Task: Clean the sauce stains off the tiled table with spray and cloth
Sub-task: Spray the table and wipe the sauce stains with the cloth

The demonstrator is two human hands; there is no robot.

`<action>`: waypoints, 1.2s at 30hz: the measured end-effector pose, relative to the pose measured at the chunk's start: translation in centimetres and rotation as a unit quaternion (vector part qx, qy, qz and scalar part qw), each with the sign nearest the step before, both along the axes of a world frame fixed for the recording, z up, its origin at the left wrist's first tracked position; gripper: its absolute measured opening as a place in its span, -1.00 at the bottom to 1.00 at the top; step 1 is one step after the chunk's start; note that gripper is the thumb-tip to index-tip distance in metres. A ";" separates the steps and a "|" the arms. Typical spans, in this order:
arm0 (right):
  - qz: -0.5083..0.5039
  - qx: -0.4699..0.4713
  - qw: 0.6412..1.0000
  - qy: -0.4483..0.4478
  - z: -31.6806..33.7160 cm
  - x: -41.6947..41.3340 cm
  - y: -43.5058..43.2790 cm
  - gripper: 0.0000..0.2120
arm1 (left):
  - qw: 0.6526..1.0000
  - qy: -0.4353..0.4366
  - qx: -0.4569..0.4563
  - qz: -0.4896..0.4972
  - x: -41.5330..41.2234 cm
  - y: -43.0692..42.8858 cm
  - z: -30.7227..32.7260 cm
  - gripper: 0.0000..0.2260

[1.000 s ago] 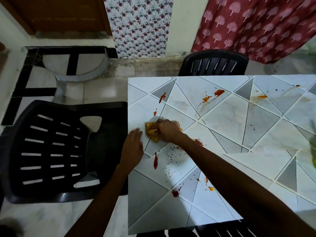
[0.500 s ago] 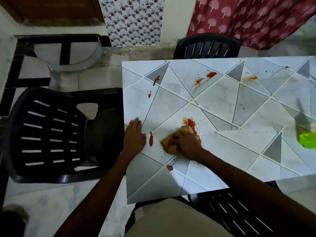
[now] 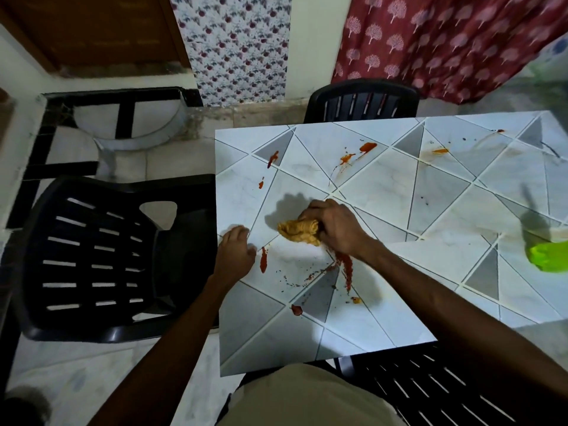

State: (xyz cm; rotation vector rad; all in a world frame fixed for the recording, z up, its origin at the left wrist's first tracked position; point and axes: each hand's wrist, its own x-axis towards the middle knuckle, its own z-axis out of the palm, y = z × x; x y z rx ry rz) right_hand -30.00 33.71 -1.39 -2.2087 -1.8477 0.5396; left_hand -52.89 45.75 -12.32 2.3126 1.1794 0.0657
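Observation:
My right hand [image 3: 333, 229] grips a bunched yellow cloth [image 3: 298, 231] pressed on the tiled table [image 3: 384, 192] near its left side. A red smear [image 3: 345, 265] trails from under that hand. My left hand [image 3: 236, 256] rests on the table's left edge, its fingers loosely bent and holding nothing. Red sauce stains lie beside it [image 3: 263, 263], near the front [image 3: 297, 310], and at the far side [image 3: 273, 157] [image 3: 367, 147] [image 3: 440, 151]. The green spray bottle [image 3: 548, 256] stands at the right edge of the view, blurred.
A black plastic chair [image 3: 101, 259] stands against the table's left side. Another black chair [image 3: 362, 99] is at the far side, and a third [image 3: 430, 388] at the near right. Patterned curtains hang behind. My lap shows at the bottom.
My right hand slid the cloth away from me and leftward across the table, leaving a red streak behind it. My left hand stayed at the table's edge.

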 end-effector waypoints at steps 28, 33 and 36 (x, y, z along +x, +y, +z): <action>0.093 -0.101 0.987 -0.084 -9.5 -3.9 0.1 -0.69 | 0.999 0.030 0.006 -0.024 1.9 1.7 0.2 -0.55; 0.112 -0.147 0.978 -0.097 -10.5 -5.0 -3.7 -0.67 | 0.999 0.033 0.001 -0.021 1.9 1.6 0.5 -0.55; 0.126 -0.134 0.979 -0.088 -9.0 -4.6 -3.9 -0.63 | 0.999 0.039 0.010 -0.016 2.4 1.8 0.8 -0.61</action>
